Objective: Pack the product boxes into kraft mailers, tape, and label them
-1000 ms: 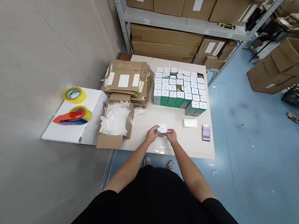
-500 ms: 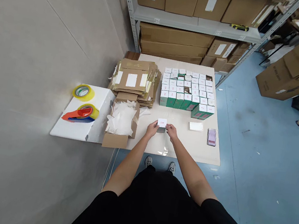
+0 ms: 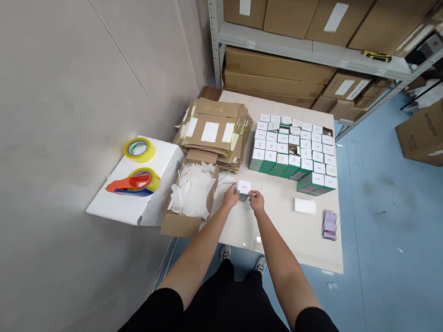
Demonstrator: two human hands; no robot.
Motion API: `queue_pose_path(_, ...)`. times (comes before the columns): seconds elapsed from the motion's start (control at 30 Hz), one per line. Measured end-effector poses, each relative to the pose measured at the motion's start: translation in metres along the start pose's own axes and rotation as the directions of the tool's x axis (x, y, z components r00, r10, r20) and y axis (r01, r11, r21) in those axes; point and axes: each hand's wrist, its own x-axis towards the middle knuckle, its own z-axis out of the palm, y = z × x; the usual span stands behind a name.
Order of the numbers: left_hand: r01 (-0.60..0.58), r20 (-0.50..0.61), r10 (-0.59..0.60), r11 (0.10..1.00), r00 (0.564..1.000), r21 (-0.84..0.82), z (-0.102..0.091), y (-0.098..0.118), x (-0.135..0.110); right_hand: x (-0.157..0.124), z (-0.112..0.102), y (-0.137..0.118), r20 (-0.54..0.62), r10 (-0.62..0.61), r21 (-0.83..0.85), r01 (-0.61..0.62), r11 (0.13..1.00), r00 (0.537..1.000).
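Observation:
Between my two hands a small carton (image 3: pixel 244 187) stands upright on the table (image 3: pixel 249 227), its white top marked with print and its side dark green. My left hand (image 3: pixel 231 196) grips its left side. At its right front edge my right hand (image 3: pixel 257 201) pinches with closed fingers. Behind them stand rows of similar small cartons (image 3: pixel 285 162), white on top and green at the sides. An opened cardboard box (image 3: pixel 181 226) filled with white paper (image 3: pixel 191 186) is just left of my left hand. To the right lies a flat white box (image 3: pixel 304 206).
Flattened cardboard (image 3: pixel 213 113) is stacked at the back left. A white foam block (image 3: pixel 124 209) carries yellow tape rolls (image 3: pixel 139 149) and a red tape dispenser (image 3: pixel 134 181). A blurred purple item (image 3: pixel 329 225) lies near the right edge. A shelf (image 3: pixel 267 43) with cartons rises behind.
The view has shifted, so the table sits lower and further right in the picture. Both hands stay at the small carton, which remains upright between them.

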Motion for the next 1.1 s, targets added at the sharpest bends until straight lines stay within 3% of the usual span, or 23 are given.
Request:
queue_pose_path(0.1,-0.09,-0.075,0.093,0.995,0.993,0.039,-0.008,0.006,-0.01,-0.008,-0.012,-0.006,-0.034,0.035,0.038,-0.033,0.999,0.999)
queue_pose_path(0.2,-0.285,-0.138,0.291,0.957,0.947,0.061,-0.017,0.017,-0.023,-0.02,-0.035,-0.016,-0.028,-0.073,0.144,0.077,0.987,0.997)
queue_pose_path(0.33,-0.423,-0.174,0.417,0.906,0.892,0.004,-0.019,0.039,-0.047,-0.046,-0.079,-0.026,-0.023,-0.268,0.16,0.268,0.95,0.963)
queue_pose_path(0.57,-0.561,-0.193,0.553,0.828,0.81,0.015,-0.007,0.087,-0.102,-0.085,-0.16,-0.041,-0.09,-0.425,0.123,0.434,0.893,0.901)
queue_pose_path(0.73,-0.605,-0.187,0.601,0.795,0.777,0.045,-0.006,0.108,-0.134,-0.095,-0.197,-0.054,-0.048,-0.504,0.14,0.505,0.851,0.862)
queue_pose_path(0.9,-0.596,-0.285,0.588,0.8,0.757,0.068,-0.016,0.11,-0.159,-0.103,-0.196,-0.068,0.026,-0.577,0.178,0.564,0.806,0.816)
queue_pose_path(1.0,-0.6,-0.356,0.585,0.796,0.728,0.082,-0.033,0.1,-0.17,-0.11,-0.176,-0.083,0.094,-0.613,0.172,0.593,0.786,0.785)
queue_pose_path(1.1,-0.599,-0.437,0.575,0.795,0.692,0.096,-0.061,0.084,-0.179,-0.117,-0.143,-0.101,0.162,-0.654,0.161,0.634,0.757,0.739)
